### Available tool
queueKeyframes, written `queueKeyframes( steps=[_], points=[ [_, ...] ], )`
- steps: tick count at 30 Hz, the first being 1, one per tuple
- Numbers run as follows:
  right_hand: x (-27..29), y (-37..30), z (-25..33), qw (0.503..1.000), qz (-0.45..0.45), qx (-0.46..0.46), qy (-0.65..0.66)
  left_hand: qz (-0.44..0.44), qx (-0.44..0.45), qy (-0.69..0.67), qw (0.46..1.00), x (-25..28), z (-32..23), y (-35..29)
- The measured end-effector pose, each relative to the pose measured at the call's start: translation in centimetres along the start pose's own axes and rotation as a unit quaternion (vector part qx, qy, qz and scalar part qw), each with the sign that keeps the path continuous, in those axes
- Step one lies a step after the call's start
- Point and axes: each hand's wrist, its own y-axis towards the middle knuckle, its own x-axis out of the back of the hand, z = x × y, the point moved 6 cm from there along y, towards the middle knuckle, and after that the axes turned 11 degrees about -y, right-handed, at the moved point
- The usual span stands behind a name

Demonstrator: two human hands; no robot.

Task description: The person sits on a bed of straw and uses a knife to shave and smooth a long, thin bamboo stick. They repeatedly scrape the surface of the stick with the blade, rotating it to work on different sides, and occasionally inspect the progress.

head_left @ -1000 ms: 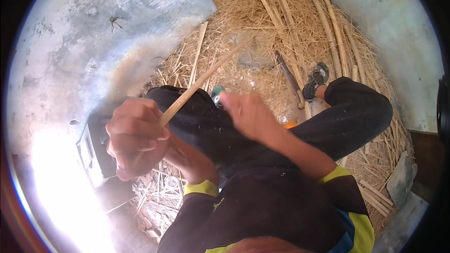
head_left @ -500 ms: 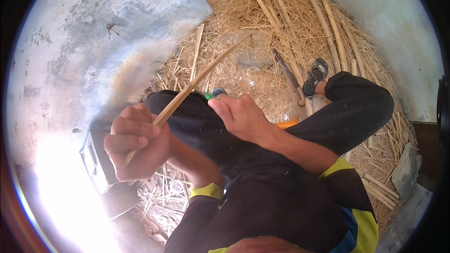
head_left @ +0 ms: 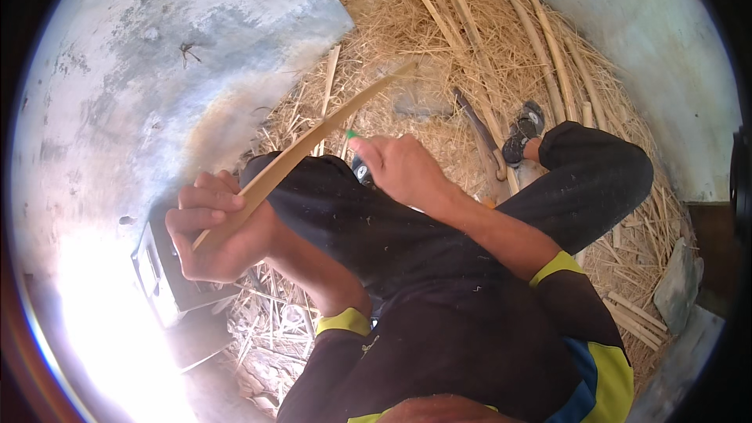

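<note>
My left hand (head_left: 225,229) is closed round the near end of a long, pale wooden strip (head_left: 301,149), possibly split bamboo. The strip slants up to the right, its broad face showing, and its far end tapers above the littered floor. Just right of the strip, my right hand (head_left: 403,171) is closed round a green-handled tool (head_left: 351,134). Only a small green part shows past the thumb; the rest is hidden, so its kind is unclear. Both hands are above my dark-trousered legs (head_left: 321,200).
Straw and shavings (head_left: 407,0) cover the floor, with several long poles (head_left: 540,47) at the far right. A dark-bladed tool (head_left: 478,125) lies by my sandalled foot (head_left: 523,131). Left stands a pale slab (head_left: 196,47); a grey stone (head_left: 678,286) is at right.
My left hand has shifted slightly up and left and turned the strip, so its broad face now shows. My right hand has moved a little upward with the green-handled tool.
</note>
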Motion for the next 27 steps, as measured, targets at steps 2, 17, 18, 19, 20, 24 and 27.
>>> queueKeyframes(
  steps=[2,17,18,19,20,24,27],
  points=[
    [0.0,0.4,-0.6,0.999,0.031,-0.023,-0.004,-0.003,-0.001,-0.008,1.0,-0.1,0.0,0.0],
    [-2.4,3.4,-7.1,0.996,0.059,-0.063,-0.018,-0.093,-0.041,0.045,0.994,0.7,0.0,0.2],
    [-2.9,2.9,-5.1,0.998,0.053,-0.033,0.009,-0.103,-0.031,0.016,0.994,1.4,-0.4,0.3],
    [-2.5,3.1,-4.1,0.999,0.033,-0.002,0.028,-0.11,-0.024,-0.029,0.993,1.1,-0.2,0.6],
    [-3.0,3.5,-4.8,0.999,0.036,-0.014,0.038,-0.12,-0.046,0.038,0.991,0.3,-0.5,0.4],
    [-4.8,6.6,-17.0,0.983,0.023,-0.161,-0.09,-0.128,-0.046,0.079,0.988,-1.1,0.4,0.4],
    [-5.4,8.0,-11.7,0.991,0.057,-0.083,-0.086,-0.134,-0.057,0.153,0.977,-0.2,-0.9,0.2]
  ],
)
